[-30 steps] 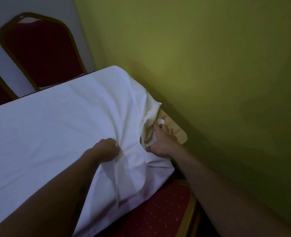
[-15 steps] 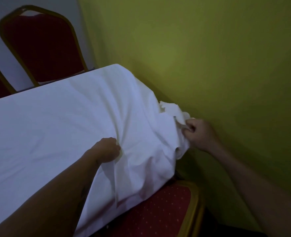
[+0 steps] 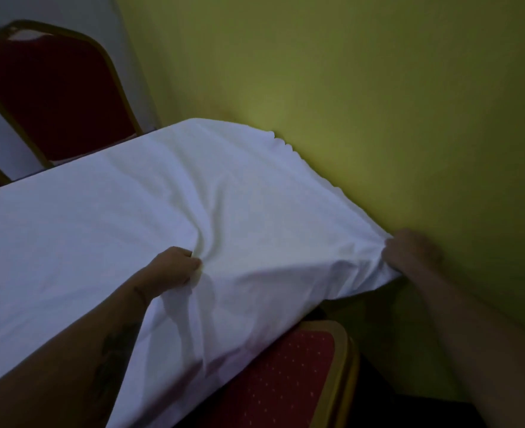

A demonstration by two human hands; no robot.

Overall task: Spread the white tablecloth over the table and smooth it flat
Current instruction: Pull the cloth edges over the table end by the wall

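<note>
Your left hand (image 3: 174,268) has its fingers curled into a bunch of the white tablecloth (image 3: 116,217) on top of the table, close to the near edge, and creases fan out from that fist toward the wall (image 3: 378,103). Your right hand (image 3: 409,251) is blurred, but the cloth gathers to a point in it, so it reads as pinching the corner of the cloth at the end by the wall, just off the table's corner. Between the two grips the cloth runs in a stretched band along the near edge, its hem hanging over the red chair (image 3: 285,369) pushed in below. From both grips the bulk of the cloth lies away to your left and beyond, already over the top and reaching a second chair (image 3: 54,97) at the far side. The right hand is the one nearer the wall end, so I judge the pull belongs to it, outward and down along that band, while the left releases its bunch and flattens the creases.
</note>
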